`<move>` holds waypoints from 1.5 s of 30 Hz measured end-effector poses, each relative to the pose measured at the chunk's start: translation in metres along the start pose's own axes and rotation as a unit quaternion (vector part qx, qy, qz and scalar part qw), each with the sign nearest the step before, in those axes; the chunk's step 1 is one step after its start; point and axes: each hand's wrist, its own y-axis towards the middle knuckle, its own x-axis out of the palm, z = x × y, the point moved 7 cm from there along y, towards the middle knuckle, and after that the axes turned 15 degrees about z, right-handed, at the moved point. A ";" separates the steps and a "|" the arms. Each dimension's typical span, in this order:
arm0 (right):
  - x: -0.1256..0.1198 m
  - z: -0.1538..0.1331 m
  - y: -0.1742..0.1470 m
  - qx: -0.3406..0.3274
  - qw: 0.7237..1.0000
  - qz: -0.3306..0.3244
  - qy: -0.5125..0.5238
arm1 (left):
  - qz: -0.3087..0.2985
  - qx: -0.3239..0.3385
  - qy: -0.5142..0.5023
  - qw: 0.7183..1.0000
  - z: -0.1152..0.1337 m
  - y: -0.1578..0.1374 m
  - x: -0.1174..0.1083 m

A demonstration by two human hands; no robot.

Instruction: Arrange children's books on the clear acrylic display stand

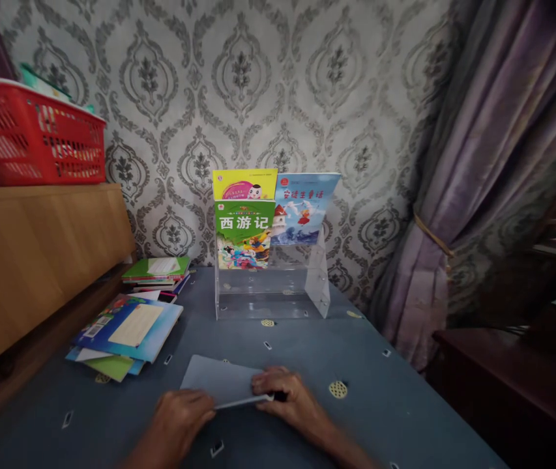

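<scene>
Both hands are holding one thin, pale gray-blue book [223, 376], low over the near part of the table [356, 433], in front of the book rack. The left hand [184, 413] grips the near edge of the book by its left corner, and its thumb is hidden. The right hand [286, 394] pinches the right end, with its fingers on top and its thumb underneath. I cannot tell if the book touches the table. The clear plastic rack [319, 283] stands at the back, near the patterned wall [287, 78], and holds three books. A yellow book [243, 184] is at the back left, a green book [245, 234] sits lower in front of it and hides part of it, and a blue book [304, 208] leans on the right. On the left of the table is a messy pile with a blue picture book [164, 332] on top. Behind it is a neater stack, topped by a green booklet [135, 268].
</scene>
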 end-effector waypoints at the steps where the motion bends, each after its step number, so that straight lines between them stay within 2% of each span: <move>1: -0.003 0.004 0.005 0.024 0.999 0.016 0.033 | 0.016 -0.022 -0.038 0.999 -0.005 0.003 -0.008; 3: -0.002 0.009 0.014 0.079 0.992 0.028 0.090 | 0.036 -0.081 -0.102 0.991 -0.018 0.007 -0.020; 5: 0.006 0.013 0.022 0.147 0.978 0.031 0.141 | 0.029 -0.149 -0.148 0.977 -0.031 0.011 -0.027; 9: 0.033 0.018 0.034 0.267 0.920 0.056 0.283 | 0.028 -0.270 -0.211 0.939 -0.055 0.018 -0.035; 12: 0.056 0.018 0.043 0.308 0.876 0.048 0.369 | 0.040 -0.349 -0.259 0.900 -0.072 0.023 -0.036; 14: 0.063 0.017 0.053 0.316 0.866 0.042 0.385 | 0.045 -0.378 -0.295 0.876 -0.081 0.029 -0.033; 16: 0.059 0.014 0.069 0.294 0.879 0.048 0.372 | 0.062 -0.398 -0.313 0.860 -0.091 0.035 -0.029; 18: 0.047 0.007 0.087 0.245 0.910 0.052 0.330 | 0.083 -0.411 -0.313 0.852 -0.101 0.040 -0.022; 21: 0.028 -0.003 0.105 0.175 0.952 0.045 0.249 | 0.090 -0.403 -0.314 0.855 -0.112 0.047 -0.005; 24: 0.018 -0.001 0.103 0.149 0.970 0.057 0.183 | 0.086 -0.376 -0.319 0.866 -0.116 0.050 0.011; 30: 0.017 0.012 0.095 0.119 0.981 0.055 0.144 | 0.068 -0.349 -0.315 0.880 -0.121 0.061 0.019; 35: -0.001 0.014 0.119 0.076 0.991 0.077 0.079 | 0.131 -0.332 -0.175 0.918 -0.130 0.086 0.010; 38: -0.012 0.019 0.126 0.057 0.993 0.097 0.036 | 0.157 -0.306 -0.120 0.931 -0.130 0.098 0.014; 45: -0.017 0.033 0.113 0.065 0.994 0.091 -0.015 | 0.132 -0.298 -0.122 0.938 -0.130 0.093 0.035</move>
